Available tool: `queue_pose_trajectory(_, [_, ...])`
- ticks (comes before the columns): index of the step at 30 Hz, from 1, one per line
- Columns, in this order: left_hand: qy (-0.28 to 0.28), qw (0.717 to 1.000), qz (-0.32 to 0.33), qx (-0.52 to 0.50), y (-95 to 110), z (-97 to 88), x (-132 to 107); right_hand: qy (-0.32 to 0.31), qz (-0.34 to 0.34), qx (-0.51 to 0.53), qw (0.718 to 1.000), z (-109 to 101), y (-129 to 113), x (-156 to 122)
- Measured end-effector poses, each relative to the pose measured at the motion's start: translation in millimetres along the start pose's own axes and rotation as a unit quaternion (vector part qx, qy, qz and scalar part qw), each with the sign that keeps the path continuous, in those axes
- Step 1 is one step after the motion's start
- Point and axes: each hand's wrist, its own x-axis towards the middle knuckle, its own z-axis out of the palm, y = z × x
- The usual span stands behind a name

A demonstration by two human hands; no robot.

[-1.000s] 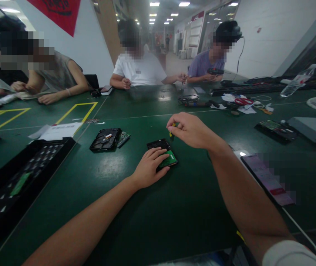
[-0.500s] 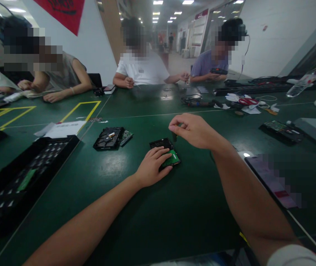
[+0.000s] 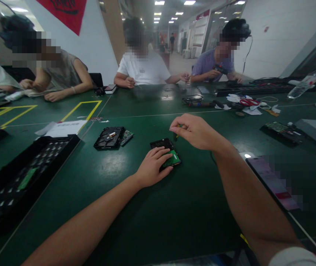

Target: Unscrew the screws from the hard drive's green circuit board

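A black hard drive [image 3: 162, 143] with a green circuit board [image 3: 172, 159] on top lies on the green table [image 3: 174, 207] in front of me. My left hand [image 3: 151, 167] lies flat on the drive and board, fingers stretched out, pressing it down. Just above the drive's far right corner, my right hand [image 3: 195, 131] is closed in a pinch round a small screwdriver [image 3: 177, 133] with a yellow and dark handle, held upright. Its tip is hidden behind the drive.
A second drive [image 3: 108, 137] with a loose board lies to the left, beside a black tray [image 3: 19, 173] and a paper sheet [image 3: 63, 128]. A phone [image 3: 271, 181] lies at right. Three other people sit at the far edge; cables, scissors and boards lie at back right.
My right hand has barely moved and keeps its pinch on the screwdriver, which is turned slightly in the fingers. My left hand stays on the drive. The view has shifted a little.
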Motion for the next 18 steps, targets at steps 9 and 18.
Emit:
queue_pose_trajectory(9, [0.003,1.000,0.002,0.002,0.6,-0.2,-0.1,-0.008,0.016,0.008,1.000,-0.2,-0.1,-1.1])
queue_pose_trajectory(18, [0.002,1.000,0.003,0.006,0.0,-0.1,-0.7,-0.005,0.003,0.021,1.000,-0.2,1.8,-2.8])
